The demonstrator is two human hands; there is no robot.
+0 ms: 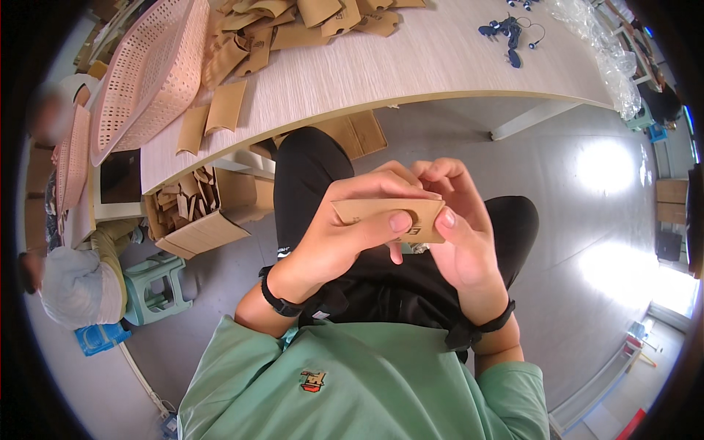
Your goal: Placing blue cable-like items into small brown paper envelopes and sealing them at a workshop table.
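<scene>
A small brown cardboard pillow box is held up in front of my lap, over the black trousers. My left hand grips it from the left, thumb across the printed near face and fingers behind. At the right end, my right hand pinches the box between thumb and fingers, near its end flap. Whether anything is inside the box cannot be seen. Beyond my hands, two flat pillow boxes, one and another, lie by the table's near edge. A heap of similar boxes covers the table's far left part.
A pink perforated basket stands at the table's left. Dark wired earphones lie on the table, with clear plastic wrap at its right end. A carton of cardboard pieces and a green stool are lower left, beside another person.
</scene>
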